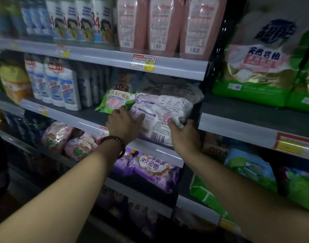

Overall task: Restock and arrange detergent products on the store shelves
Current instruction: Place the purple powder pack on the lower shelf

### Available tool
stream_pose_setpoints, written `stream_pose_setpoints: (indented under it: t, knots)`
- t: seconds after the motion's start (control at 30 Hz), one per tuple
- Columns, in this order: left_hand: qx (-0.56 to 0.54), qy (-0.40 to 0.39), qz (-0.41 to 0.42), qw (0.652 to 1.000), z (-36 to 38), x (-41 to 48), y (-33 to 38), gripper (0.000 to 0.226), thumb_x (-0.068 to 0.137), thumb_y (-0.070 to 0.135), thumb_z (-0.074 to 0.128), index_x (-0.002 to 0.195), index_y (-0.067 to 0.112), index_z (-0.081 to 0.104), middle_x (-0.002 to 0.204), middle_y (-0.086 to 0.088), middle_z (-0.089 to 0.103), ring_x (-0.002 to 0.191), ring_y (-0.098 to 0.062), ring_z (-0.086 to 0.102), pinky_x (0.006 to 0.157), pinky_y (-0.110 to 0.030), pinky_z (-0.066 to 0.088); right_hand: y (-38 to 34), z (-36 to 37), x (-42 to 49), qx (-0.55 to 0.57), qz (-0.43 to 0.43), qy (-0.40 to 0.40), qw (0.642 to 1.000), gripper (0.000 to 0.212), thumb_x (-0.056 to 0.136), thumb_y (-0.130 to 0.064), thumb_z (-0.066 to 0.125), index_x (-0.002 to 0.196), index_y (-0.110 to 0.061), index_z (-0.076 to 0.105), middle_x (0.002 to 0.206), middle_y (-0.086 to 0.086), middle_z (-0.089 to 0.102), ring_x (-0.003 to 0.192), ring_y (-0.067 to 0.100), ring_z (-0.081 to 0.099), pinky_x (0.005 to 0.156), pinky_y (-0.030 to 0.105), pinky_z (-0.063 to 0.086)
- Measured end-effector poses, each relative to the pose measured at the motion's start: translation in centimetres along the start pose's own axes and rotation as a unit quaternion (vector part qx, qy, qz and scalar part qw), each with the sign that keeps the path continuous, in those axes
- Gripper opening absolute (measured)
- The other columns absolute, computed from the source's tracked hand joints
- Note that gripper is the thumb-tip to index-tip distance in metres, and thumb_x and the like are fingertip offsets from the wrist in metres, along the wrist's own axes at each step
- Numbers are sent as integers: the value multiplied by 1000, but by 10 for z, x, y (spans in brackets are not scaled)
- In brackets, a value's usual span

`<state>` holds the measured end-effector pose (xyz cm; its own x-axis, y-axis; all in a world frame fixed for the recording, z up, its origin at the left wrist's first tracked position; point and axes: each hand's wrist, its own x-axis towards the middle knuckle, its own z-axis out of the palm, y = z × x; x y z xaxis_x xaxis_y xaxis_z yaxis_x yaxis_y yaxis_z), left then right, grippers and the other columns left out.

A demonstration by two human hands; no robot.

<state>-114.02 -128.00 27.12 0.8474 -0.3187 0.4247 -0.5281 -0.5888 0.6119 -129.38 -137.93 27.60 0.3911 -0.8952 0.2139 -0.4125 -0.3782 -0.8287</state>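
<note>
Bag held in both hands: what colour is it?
Mostly white bag with purple edging, small printed text and a barcode. The head view shows it best.

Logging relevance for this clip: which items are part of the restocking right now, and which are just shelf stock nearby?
In use: white bag, left hand, right hand, middle shelf.
Just nearby: small green bag, white bottles, pink bottles, purple bags.
</note>
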Motion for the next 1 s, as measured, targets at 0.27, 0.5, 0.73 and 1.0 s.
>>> stream_pose_setpoints:
  t: [0.27, 0.5, 0.73, 1.0]
  knots:
    - [-30, -182, -35, 982, 7, 51, -3, 82, 61, 86, 69, 105, 17, 67, 119, -8, 73, 117, -32, 66, 111, -52, 46, -6, 13, 17, 183, 88, -37, 979, 98, 44, -97, 68, 114, -30, 70, 104, -4, 79, 92, 29, 76, 87, 45, 62]
    - [-17, -98, 18, 995, -63, 19, 3, 43, 68, 66, 76, 78, 28, 60, 84, 10, 64, 89, -22, 60, 110, -53, 42, -16, 9, -17, 302, 111, -6, 947, 41, 64, -47, 86, 98, -36, 67, 102, -2, 77, 88, 28, 76, 80, 51, 65]
    - [-202, -14, -38, 979, -114, -105, -59, 24, 80, 41, 82, 96, 25, 75, 84, 4, 76, 89, -20, 73, 84, -40, 58, 8, 7, -106, 310, 66, -76, 945, 32, 74, -44, 82, 104, -35, 77, 95, -10, 81, 87, 17, 78, 84, 49, 64]
    - [-220, 42, -142, 964, -141, -245, -105, 20, 82, 37, 85, 101, 34, 77, 87, 17, 79, 82, -11, 76, 80, -47, 63, 55, 1, -199, 281, 62, -184, 940, 19, 88, -34, 81, 106, -33, 77, 97, -14, 81, 93, 13, 78, 93, 46, 61]
